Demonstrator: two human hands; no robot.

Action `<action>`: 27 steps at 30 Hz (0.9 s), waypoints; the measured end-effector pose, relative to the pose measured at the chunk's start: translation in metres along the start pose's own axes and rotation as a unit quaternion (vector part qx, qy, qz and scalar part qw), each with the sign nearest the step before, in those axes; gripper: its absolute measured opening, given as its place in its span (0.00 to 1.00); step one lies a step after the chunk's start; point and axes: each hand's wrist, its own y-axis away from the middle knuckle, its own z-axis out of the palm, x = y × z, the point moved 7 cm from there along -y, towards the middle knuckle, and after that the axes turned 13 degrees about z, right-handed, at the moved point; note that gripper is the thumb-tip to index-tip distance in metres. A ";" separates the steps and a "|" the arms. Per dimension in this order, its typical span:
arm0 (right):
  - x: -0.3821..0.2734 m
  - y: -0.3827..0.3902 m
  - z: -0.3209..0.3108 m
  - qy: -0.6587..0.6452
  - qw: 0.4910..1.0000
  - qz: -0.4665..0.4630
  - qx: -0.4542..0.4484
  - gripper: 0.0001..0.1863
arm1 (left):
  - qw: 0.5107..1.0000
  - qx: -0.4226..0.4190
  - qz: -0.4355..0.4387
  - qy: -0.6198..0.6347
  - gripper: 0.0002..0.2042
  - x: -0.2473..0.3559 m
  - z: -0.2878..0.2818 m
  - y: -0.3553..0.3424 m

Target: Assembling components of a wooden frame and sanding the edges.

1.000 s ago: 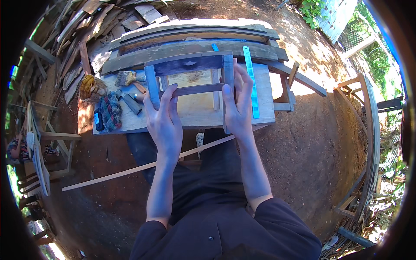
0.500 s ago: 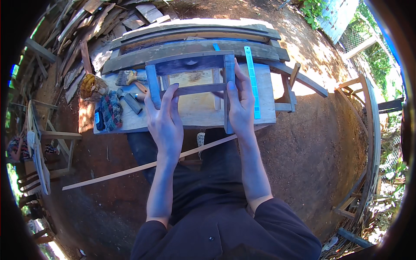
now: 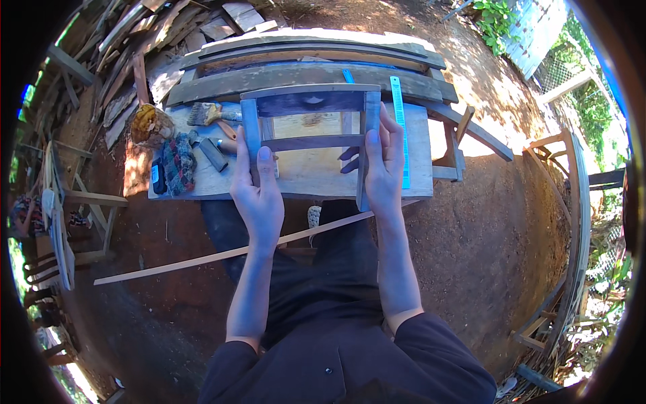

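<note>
Both of my hands hold a small dark wooden frame (image 3: 311,141), with a wide curved top rail and a lower rail, upright over a pale board bench (image 3: 420,151). My left hand (image 3: 258,188) grips its left post, thumb beside the lower rail. My right hand (image 3: 385,172) is closed round the right post. A light-blue ruler (image 3: 400,108) lies right of the frame. On the left lie a brush (image 3: 205,113), a grey block (image 3: 211,155), a plaid cloth (image 3: 180,168), a black item (image 3: 159,182) and a container (image 3: 145,128) with yellowish contents.
Stacked planks (image 3: 309,87) lie behind the bench, scrap wood (image 3: 124,67) at the upper left. A long thin strip (image 3: 155,274) crosses above my legs. Wooden frames (image 3: 570,175) stand at right and left (image 3: 94,196). A person's arm (image 3: 30,205) shows at the far left. Foliage (image 3: 494,20) is at the upper right.
The frame and both hands have shifted right and slightly down in view, the bench slightly right. My left thumb now stands against the left post, where fingers curled over the lower rail before.
</note>
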 end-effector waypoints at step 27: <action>0.004 0.010 -0.008 0.178 0.979 0.000 0.102 0.32 | 0.993 0.044 0.109 0.026 0.25 -0.003 -0.007 0.007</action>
